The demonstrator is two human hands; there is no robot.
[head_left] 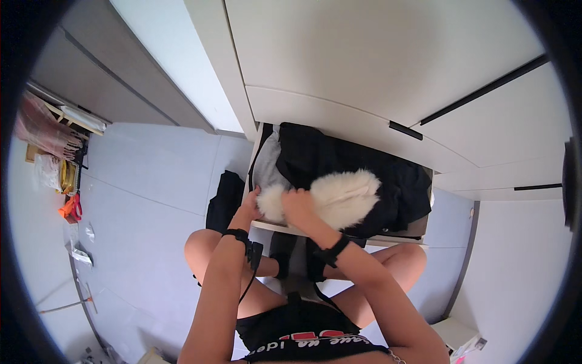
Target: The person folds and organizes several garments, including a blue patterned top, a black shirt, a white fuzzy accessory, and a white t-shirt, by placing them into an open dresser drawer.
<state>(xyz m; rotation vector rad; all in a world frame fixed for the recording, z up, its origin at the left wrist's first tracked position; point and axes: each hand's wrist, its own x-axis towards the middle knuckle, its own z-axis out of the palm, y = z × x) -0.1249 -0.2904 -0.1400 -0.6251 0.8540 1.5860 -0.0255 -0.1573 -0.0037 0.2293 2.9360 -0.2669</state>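
Directly below the camera: black top with red and white print, bare knees bent apart, a black strap at each wrist. Right hand curled tight, gripping a cream fluffy fur piece; left hand at the fur's left end, how far its fingers close cannot be told. Fur lies over the front of an open white drawer, on top of black clothing that fills most of it; grey cloth along the left side.

Floor: pale blue-grey, smooth, thin seams. Dark cloth lies on it, just left of the drawer.

Beyond, a white cabinet rises over the drawer, flat fronts, long black handle to the right. White wall on the right side. Far left: taupe panels, orange-and-red-handled scissors, a pinkish fringed scarf.
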